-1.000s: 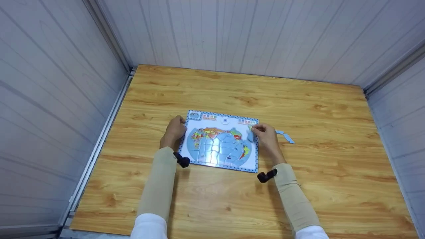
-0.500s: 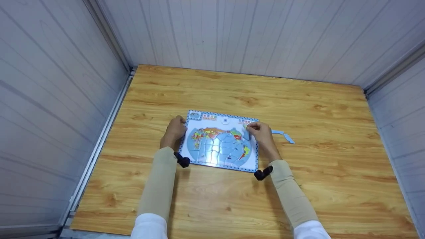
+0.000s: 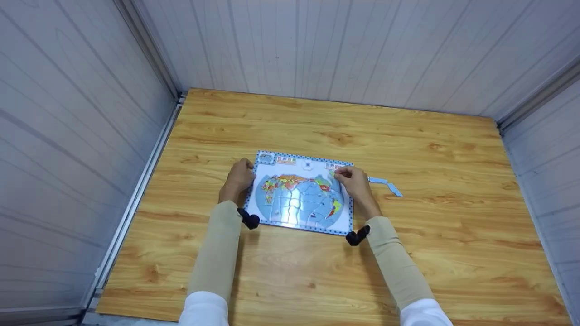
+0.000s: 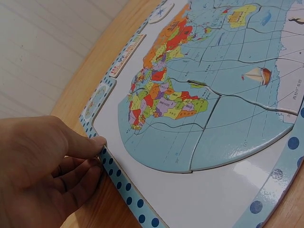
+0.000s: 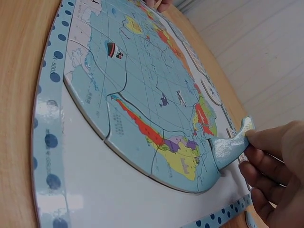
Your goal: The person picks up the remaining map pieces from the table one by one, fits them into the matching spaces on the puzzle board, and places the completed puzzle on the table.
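A world map jigsaw puzzle board (image 3: 345,226) with a blue dotted border lies on the wooden table, most of its oval filled with map pieces. My left hand (image 3: 239,176) holds the board's left edge, thumb (image 4: 99,142) on the border and the other fingers curled at its side. Between the thumb and index finger of my right hand (image 3: 357,183) is a curved blue puzzle piece (image 5: 228,149) with a pale tip. In the right wrist view this piece is tilted up, its lower end right at the oval's upper right edge, next to the red and green land pieces.
Narrow blue strips (image 3: 394,189) lie on the wooden table (image 3: 453,226) just right of the board, partly behind my right hand. Pale panel walls (image 3: 290,45) stand at the back and on both sides.
My right hand has moved left with the puzzle piece, from the board's right border to the oval's upper right edge. My left hand and the board have stayed in place.
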### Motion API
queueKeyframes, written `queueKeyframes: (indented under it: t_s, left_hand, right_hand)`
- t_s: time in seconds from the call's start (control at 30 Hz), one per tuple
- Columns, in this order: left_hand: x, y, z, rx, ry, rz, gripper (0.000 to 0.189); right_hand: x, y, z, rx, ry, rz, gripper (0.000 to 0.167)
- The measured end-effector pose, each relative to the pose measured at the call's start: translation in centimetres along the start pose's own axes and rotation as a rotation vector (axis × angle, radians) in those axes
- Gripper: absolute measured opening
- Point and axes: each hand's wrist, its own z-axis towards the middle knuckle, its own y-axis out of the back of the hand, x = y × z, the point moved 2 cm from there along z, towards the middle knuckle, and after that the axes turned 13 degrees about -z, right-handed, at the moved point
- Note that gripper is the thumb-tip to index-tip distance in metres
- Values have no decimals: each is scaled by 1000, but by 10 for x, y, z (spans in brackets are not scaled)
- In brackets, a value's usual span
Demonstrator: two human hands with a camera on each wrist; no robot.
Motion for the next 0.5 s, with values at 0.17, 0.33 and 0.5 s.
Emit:
queueKeyframes:
  t_s: [0.17, 0.33, 0.5]
  left_hand:
    - [0, 0, 0, -4, -4, -2, 27]
    - [-1, 0, -1, 0, 14, -3, 28]
    - [0, 0, -1, 4, 43, -22, 28]
  right_hand:
    - [-1, 0, 1, 7, 9, -16, 15]
    - [-2, -1, 1, 17, 11, -41, 15]
    - [-1, -2, 3, 28, 15, -61, 16]
